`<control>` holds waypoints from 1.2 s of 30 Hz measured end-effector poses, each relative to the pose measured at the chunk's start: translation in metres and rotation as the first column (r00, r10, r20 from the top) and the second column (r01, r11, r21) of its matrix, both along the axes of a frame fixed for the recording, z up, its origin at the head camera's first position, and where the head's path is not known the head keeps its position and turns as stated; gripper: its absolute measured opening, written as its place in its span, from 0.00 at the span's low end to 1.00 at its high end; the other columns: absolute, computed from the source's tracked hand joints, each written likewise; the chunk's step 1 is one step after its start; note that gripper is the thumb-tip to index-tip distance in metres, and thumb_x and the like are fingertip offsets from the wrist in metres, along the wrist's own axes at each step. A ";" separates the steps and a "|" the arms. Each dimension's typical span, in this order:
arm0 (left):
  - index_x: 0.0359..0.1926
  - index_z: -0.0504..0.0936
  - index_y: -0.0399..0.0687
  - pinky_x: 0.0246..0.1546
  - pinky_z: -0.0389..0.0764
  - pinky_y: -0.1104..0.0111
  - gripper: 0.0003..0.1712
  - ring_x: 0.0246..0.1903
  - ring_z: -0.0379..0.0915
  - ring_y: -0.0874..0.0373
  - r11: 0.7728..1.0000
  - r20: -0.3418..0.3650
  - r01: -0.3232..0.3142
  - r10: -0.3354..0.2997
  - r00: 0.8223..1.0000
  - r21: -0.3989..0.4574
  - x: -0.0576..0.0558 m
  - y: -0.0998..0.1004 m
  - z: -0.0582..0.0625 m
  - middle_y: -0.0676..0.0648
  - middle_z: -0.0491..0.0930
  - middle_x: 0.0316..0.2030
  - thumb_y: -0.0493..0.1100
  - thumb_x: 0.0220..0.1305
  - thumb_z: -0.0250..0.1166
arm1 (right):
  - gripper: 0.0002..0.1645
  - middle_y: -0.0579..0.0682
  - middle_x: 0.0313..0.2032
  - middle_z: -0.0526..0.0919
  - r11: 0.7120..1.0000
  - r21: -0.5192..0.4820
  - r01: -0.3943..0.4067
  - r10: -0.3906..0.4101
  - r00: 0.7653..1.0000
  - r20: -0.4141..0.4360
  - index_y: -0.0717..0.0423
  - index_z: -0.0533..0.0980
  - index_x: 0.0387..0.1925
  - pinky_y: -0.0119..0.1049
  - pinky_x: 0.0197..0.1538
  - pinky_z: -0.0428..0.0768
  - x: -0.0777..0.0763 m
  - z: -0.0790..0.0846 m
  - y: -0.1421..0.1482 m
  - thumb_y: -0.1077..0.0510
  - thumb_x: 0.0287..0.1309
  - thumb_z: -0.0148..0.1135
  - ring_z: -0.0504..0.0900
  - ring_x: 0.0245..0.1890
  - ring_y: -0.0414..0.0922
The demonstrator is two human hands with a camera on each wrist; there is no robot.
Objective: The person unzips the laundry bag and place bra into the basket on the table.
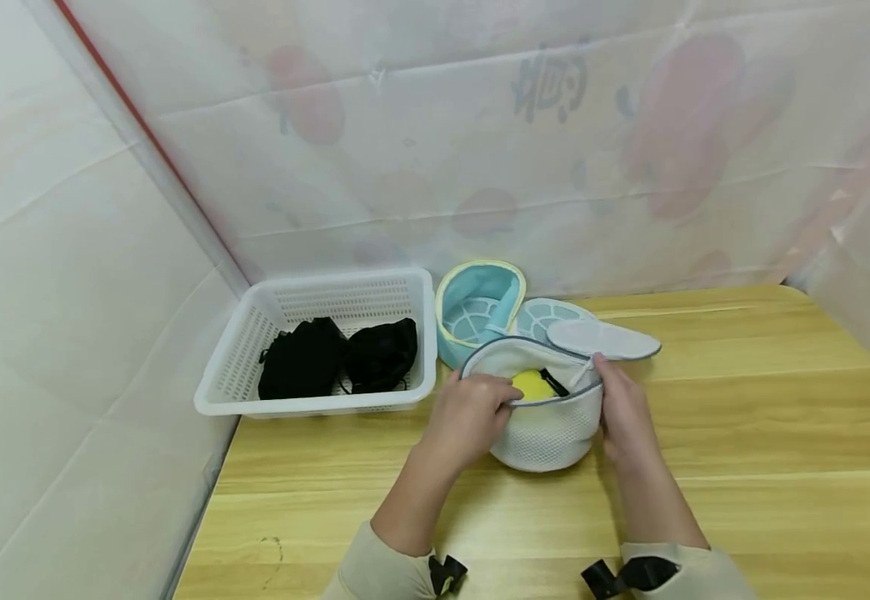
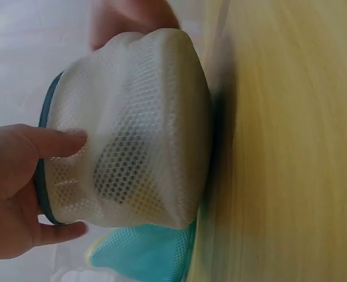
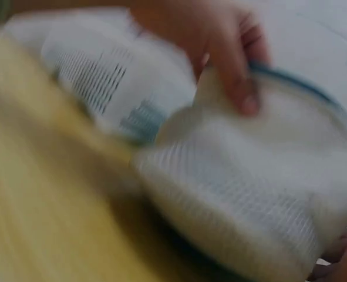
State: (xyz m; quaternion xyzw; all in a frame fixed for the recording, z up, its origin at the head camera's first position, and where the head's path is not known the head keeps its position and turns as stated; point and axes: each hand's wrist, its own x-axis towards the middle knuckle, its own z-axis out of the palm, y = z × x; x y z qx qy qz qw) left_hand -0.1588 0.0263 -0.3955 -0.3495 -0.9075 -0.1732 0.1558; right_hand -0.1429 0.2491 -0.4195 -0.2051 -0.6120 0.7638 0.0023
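A white mesh laundry bag (image 1: 543, 446) with grey-blue trim stands on the table, its lid (image 1: 603, 339) folded back behind the opening. Inside lies something bright yellow (image 1: 531, 385) with a black strap (image 1: 553, 383); most of it is hidden by the wall. My left hand (image 1: 472, 412) grips the near-left rim, and the left wrist view shows its thumb (image 2: 61, 143) outside the mesh. On the opposite side, my right hand (image 1: 625, 408) holds the bag's right edge near the lid's hinge. Dark and yellow patches show through the mesh (image 2: 126, 164) in the left wrist view.
A white plastic basket (image 1: 315, 407) stands to the left, holding two black cloth items (image 1: 303, 358). Behind the mesh bag is a teal mesh bag (image 1: 452, 353) with yellow trim, its round lid (image 1: 540, 317) open. White sheeting (image 1: 420, 167) rises along the wooden table's (image 1: 765, 467) back.
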 end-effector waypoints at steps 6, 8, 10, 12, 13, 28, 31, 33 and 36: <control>0.36 0.91 0.64 0.32 0.71 0.72 0.14 0.35 0.81 0.70 0.999 0.114 0.014 -0.009 0.993 -0.040 0.002 -0.001 0.003 0.65 0.87 0.35 0.36 0.53 0.71 | 0.57 0.64 0.73 0.57 0.861 0.457 -0.223 0.129 0.965 0.229 0.62 0.60 0.72 0.57 0.76 0.51 0.003 0.003 0.001 0.21 0.61 0.42 0.53 0.74 0.60; 0.36 0.91 0.63 0.34 0.74 0.72 0.14 0.34 0.81 0.70 0.998 0.158 0.031 -0.023 0.987 -0.054 0.003 -0.001 0.004 0.65 0.87 0.35 0.36 0.54 0.71 | 0.54 0.65 0.72 0.59 0.846 0.468 -0.256 0.170 0.961 0.219 0.65 0.62 0.70 0.56 0.76 0.52 0.004 0.004 0.004 0.25 0.64 0.44 0.54 0.74 0.59; 0.35 0.91 0.63 0.37 0.75 0.72 0.11 0.33 0.80 0.70 0.997 0.206 0.049 -0.034 0.978 -0.066 0.003 -0.002 0.005 0.65 0.87 0.33 0.39 0.55 0.72 | 0.47 0.61 0.69 0.66 0.861 0.446 -0.242 0.187 0.968 0.165 0.67 0.67 0.67 0.51 0.74 0.59 0.006 0.006 0.006 0.30 0.67 0.48 0.59 0.71 0.54; 0.34 0.91 0.62 0.38 0.76 0.71 0.06 0.30 0.77 0.71 0.995 0.253 0.065 -0.044 0.966 -0.076 0.003 -0.003 0.006 0.65 0.86 0.29 0.43 0.57 0.72 | 0.36 0.52 0.60 0.78 0.903 0.386 -0.191 0.174 0.982 0.077 0.62 0.76 0.59 0.41 0.69 0.68 0.007 0.007 0.008 0.36 0.69 0.51 0.68 0.66 0.45; 0.34 0.91 0.62 0.41 0.76 0.70 0.04 0.29 0.76 0.71 0.994 0.273 0.070 -0.046 0.961 -0.078 0.003 -0.003 0.006 0.66 0.85 0.28 0.45 0.58 0.73 | 0.29 0.48 0.55 0.82 0.927 0.341 -0.158 0.160 0.987 0.023 0.58 0.80 0.53 0.36 0.65 0.73 0.007 0.008 0.008 0.39 0.70 0.52 0.73 0.61 0.41; 0.36 0.88 0.57 0.75 0.47 0.44 0.15 0.37 0.83 0.69 0.999 0.222 0.026 -0.015 0.975 -0.048 0.009 -0.003 0.018 0.62 0.87 0.32 0.57 0.68 0.61 | 0.11 0.40 0.59 0.73 0.954 -0.300 0.010 -0.114 0.937 -0.331 0.49 0.81 0.49 0.20 0.62 0.70 0.010 0.001 0.000 0.56 0.70 0.56 0.71 0.60 0.29; 0.36 0.86 0.56 0.75 0.53 0.49 0.19 0.35 0.82 0.68 0.999 0.229 0.040 -0.042 0.972 0.013 0.008 0.001 0.021 0.60 0.85 0.27 0.57 0.74 0.53 | 0.09 0.39 0.52 0.79 0.971 -0.236 0.047 -0.111 0.958 -0.265 0.47 0.83 0.44 0.21 0.57 0.75 0.007 -0.001 -0.002 0.58 0.69 0.58 0.77 0.54 0.30; 0.41 0.87 0.56 0.70 0.67 0.57 0.18 0.36 0.82 0.67 0.998 0.244 0.038 -0.051 0.968 0.058 0.006 0.005 0.025 0.59 0.85 0.30 0.55 0.75 0.52 | 0.08 0.37 0.48 0.81 0.980 -0.189 0.067 -0.112 0.965 -0.237 0.46 0.84 0.41 0.22 0.54 0.78 0.005 -0.001 -0.003 0.58 0.68 0.59 0.78 0.50 0.31; 0.49 0.85 0.54 0.56 0.79 0.65 0.14 0.41 0.82 0.64 0.999 0.304 0.032 -0.043 0.952 0.041 0.001 0.013 0.030 0.57 0.86 0.38 0.51 0.74 0.56 | 0.09 0.36 0.44 0.82 0.989 -0.117 0.092 -0.114 0.973 -0.200 0.44 0.85 0.36 0.22 0.49 0.80 0.004 -0.001 -0.004 0.59 0.67 0.60 0.79 0.47 0.32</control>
